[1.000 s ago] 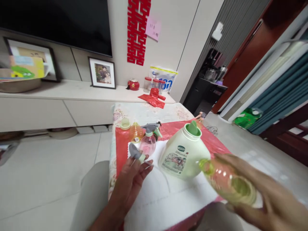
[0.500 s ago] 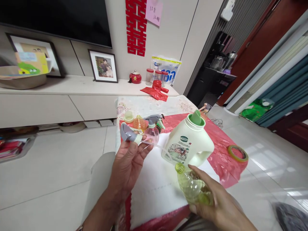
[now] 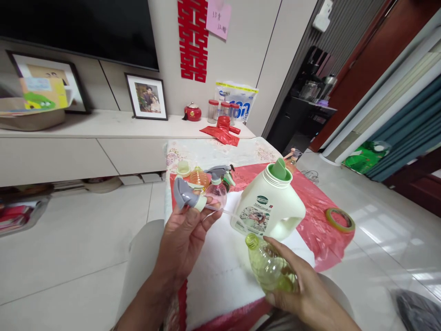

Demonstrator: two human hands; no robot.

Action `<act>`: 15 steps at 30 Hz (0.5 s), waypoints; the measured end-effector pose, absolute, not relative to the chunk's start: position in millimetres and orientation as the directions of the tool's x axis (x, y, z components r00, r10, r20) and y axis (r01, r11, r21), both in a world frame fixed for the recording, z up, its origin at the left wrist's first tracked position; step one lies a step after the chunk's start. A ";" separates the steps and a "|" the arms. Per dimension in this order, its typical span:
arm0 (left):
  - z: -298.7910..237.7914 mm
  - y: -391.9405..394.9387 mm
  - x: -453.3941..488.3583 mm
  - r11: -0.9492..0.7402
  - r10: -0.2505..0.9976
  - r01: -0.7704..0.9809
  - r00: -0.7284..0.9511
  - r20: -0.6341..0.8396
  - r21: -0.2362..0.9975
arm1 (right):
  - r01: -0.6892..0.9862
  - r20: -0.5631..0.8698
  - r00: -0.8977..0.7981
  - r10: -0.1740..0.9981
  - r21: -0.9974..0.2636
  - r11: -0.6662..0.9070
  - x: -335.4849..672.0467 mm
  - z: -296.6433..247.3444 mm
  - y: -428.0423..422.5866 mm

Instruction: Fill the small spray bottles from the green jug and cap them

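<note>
Left hand (image 3: 184, 241) pinching grey spray head (image 3: 189, 196), tube (image 3: 230, 213) slanting rightward toward mouth (image 3: 252, 240) of tilted yellow-green bottle (image 3: 267, 266), clasped in right hand (image 3: 305, 287)

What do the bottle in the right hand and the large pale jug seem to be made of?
The bottle: probably glossy plastic, since its tinted wall is see-through with bright highlights. The large pale jug: likely opaque plastic with a soft sheen, judging by its smooth, moulded shape.

Framed photo (image 3: 146, 97) near small red pot (image 3: 192, 112)
</note>
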State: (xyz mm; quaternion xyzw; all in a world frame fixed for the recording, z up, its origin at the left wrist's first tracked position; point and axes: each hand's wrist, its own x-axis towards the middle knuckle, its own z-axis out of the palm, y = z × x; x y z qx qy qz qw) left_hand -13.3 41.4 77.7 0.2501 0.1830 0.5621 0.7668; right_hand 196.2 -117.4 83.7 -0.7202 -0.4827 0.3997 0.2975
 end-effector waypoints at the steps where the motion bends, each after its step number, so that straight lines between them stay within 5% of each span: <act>1: 77.5 41.3 -13.4 0.255 0.950 -0.768 0.311 -0.005 0.588 | 0.475 -0.295 0.209 0.932 -0.802 -0.361 196.3 83.5 -116.5; 9: 79.9 45.7 -16.4 0.229 0.964 -0.788 0.266 -0.019 0.571 | 0.460 -0.300 0.209 0.931 -0.810 -0.365 199.1 81.4 -115.1; 15: 68.0 25.6 -0.1 0.356 0.902 -0.653 0.427 -0.064 0.669 | 0.442 -0.283 0.186 0.941 -0.831 -0.338 192.8 87.7 -108.9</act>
